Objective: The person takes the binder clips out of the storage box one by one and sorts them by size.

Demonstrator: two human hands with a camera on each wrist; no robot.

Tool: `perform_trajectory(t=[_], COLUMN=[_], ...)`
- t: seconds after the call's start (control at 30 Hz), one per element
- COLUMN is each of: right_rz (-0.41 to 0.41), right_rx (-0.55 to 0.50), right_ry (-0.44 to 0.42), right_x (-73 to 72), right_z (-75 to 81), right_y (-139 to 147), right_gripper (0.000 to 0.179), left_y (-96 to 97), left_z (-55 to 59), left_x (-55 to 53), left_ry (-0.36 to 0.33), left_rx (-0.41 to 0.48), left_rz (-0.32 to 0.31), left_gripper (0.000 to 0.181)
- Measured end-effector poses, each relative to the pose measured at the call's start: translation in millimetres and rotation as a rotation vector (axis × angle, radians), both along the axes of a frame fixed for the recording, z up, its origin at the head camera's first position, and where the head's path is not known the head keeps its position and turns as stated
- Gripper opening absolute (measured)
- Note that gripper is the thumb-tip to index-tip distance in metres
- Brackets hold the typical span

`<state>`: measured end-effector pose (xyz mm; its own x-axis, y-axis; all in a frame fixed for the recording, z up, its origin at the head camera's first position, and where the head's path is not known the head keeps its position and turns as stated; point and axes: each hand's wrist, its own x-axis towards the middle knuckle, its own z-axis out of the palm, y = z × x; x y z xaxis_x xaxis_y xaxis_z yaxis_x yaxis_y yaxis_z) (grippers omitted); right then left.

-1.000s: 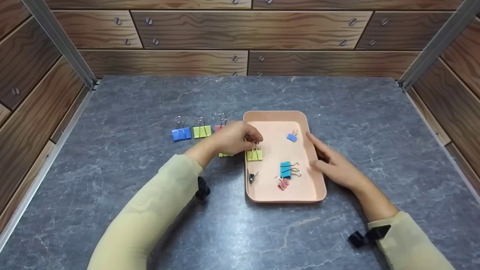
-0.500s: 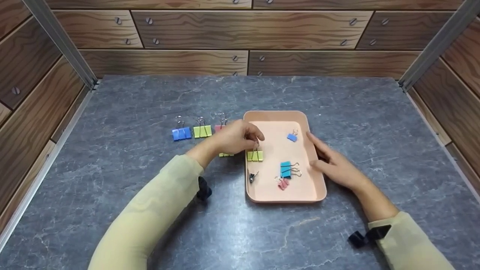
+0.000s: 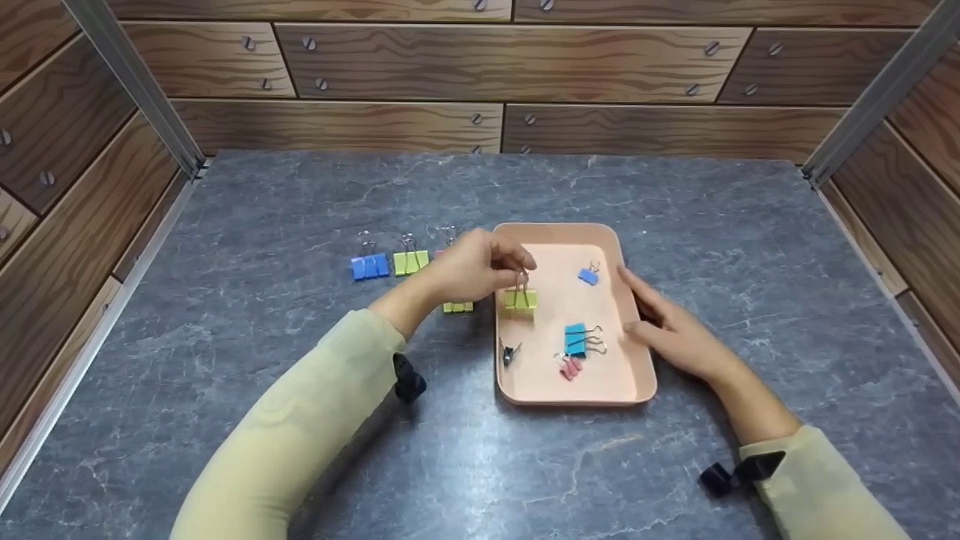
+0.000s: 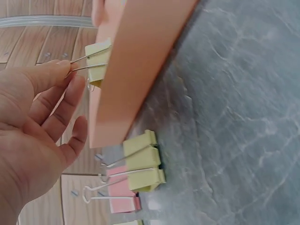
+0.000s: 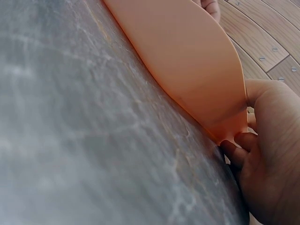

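Note:
My left hand pinches the wire handles of a yellow-green binder clip and holds it just above the left part of a peach tray. The left wrist view shows the same clip hanging from my fingertips by the tray's wall. My right hand lies with its fingers stretched along the tray's right rim; the right wrist view shows it touching the tray's wall. In the tray lie a small blue clip, a teal clip, a small pink clip and a small black clip.
On the grey stone table, left of the tray, stand a blue clip and a yellow-green clip. Another yellow-green clip sits under my left wrist, and a pink clip behind it. Wood-pattern walls enclose three sides.
My left hand has raised the yellow-green clip off the tray floor and moved it slightly right. The right hand has stayed on the tray's rim.

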<state>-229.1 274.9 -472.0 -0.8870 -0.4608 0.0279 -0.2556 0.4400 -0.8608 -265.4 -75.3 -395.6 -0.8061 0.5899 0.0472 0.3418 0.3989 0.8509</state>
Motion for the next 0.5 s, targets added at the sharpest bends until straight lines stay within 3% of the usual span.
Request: perform_trajectory(t=[0.3,0.5], right_rz=[0.001,0.008], right_rx=[-0.005,-0.013], right_ry=[0.005,0.007], right_x=[-0.1,-0.5], right_z=[-0.3,0.0], right_y=[0.1,0.2], right_gripper=[0.078,0.078], left_y=[-7.6,-18.9], left_z=[20.6,29.1], left_x=[9.6,15.7], left_ry=[0.018,0.03], left_rx=[0.138,0.158], left_rz=[0.046,0.065], left_gripper=[0.016,0.015])
